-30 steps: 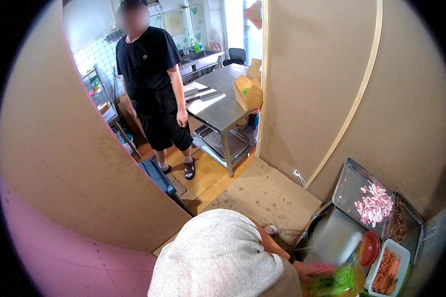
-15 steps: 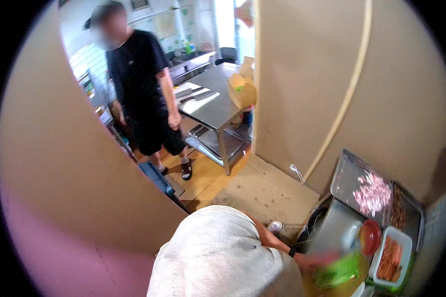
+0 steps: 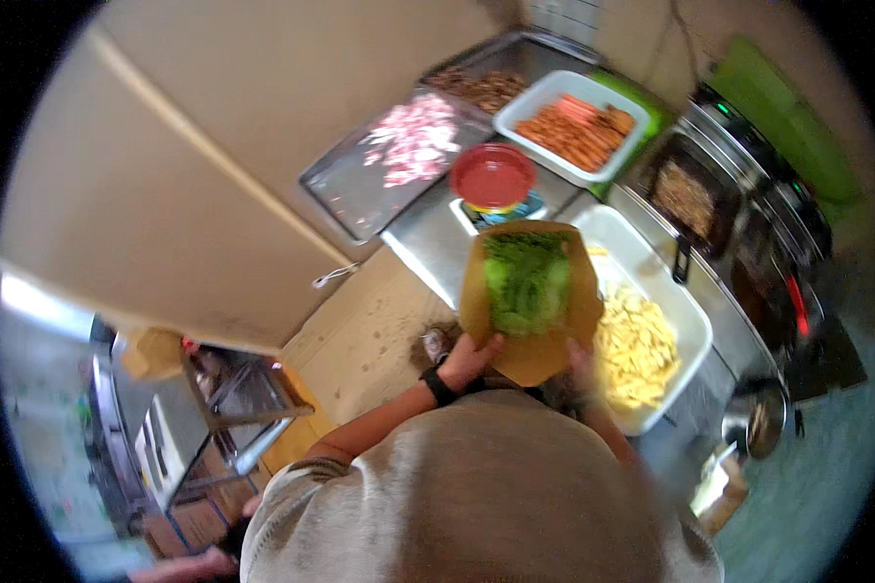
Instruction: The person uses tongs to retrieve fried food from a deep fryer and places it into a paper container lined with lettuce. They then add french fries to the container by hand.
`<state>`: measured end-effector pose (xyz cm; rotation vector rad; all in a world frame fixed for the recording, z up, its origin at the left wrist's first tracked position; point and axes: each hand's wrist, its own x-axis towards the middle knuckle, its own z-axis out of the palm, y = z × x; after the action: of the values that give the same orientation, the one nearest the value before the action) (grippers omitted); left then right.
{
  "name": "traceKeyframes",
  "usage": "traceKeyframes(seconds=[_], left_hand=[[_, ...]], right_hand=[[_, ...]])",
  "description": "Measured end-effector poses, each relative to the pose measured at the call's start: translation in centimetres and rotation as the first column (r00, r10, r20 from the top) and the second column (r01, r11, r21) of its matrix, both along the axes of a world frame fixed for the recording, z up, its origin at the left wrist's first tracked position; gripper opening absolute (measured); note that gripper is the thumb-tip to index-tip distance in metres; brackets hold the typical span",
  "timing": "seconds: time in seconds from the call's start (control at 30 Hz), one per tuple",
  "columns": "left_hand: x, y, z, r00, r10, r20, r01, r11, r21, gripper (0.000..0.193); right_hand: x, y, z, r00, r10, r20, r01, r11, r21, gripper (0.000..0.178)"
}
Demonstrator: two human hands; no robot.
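A brown paper wrap (image 3: 530, 311) holding green lettuce (image 3: 525, 282) was held up in front of the person's chest, above the near edge of the steel tabletop (image 3: 437, 243). The left hand (image 3: 469, 358) gripped its lower left edge, fingers curled around the paper; the right hand (image 3: 583, 364) held the lower right edge, blurred, so its fingers could not be told. Just right of the wrap sat a white tray of pale yellow pieces (image 3: 642, 340). Beyond it stood a red lidded tub (image 3: 493, 177), a metal tray with pink chopped meat (image 3: 399, 155), and a white tray of orange strips (image 3: 574, 124).
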<state>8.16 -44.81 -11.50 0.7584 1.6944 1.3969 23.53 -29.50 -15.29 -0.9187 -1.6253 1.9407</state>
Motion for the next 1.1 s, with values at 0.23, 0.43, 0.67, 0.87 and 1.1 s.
traceKeyframes(seconds=[0.23, 0.43, 0.67, 0.87, 1.1], left_hand=[[-0.3, 1.0, -3.6, 0.976, 0.124, 0.181, -0.148, 0.98, 0.129, 0.033], [-1.9, 1.5, -4.1, 0.986, 0.135, 0.095, -0.153, 0.966, 0.208, 0.038], [-3.4, 1.5, -6.1, 0.781, 0.135, 0.609, -0.371, 0.886, 0.279, 0.037], [-3.0, 1.0, -4.3, 0.728, 0.162, 0.666, -0.438, 0.858, 0.27, 0.038], [-2.9, 0.0, -3.8, 0.723, 0.212, 0.657, -0.458, 0.86, 0.226, 0.04]], right_hand=[[0.3, -0.7, -1.7, 0.967, -0.029, -0.254, 0.038, 0.999, 0.034, 0.055], [0.0, -0.2, 0.0, 0.927, 0.104, -0.361, 0.012, 0.952, 0.304, 0.054], [-0.6, 5.2, 0.7, 0.973, -0.121, -0.197, 0.15, 0.979, 0.136, 0.038], [-4.5, 15.5, 0.3, 0.845, -0.149, 0.514, -0.288, 0.682, 0.672, 0.039], [-8.4, 17.4, -1.9, 0.577, -0.184, 0.795, -0.676, 0.439, 0.592, 0.03]])
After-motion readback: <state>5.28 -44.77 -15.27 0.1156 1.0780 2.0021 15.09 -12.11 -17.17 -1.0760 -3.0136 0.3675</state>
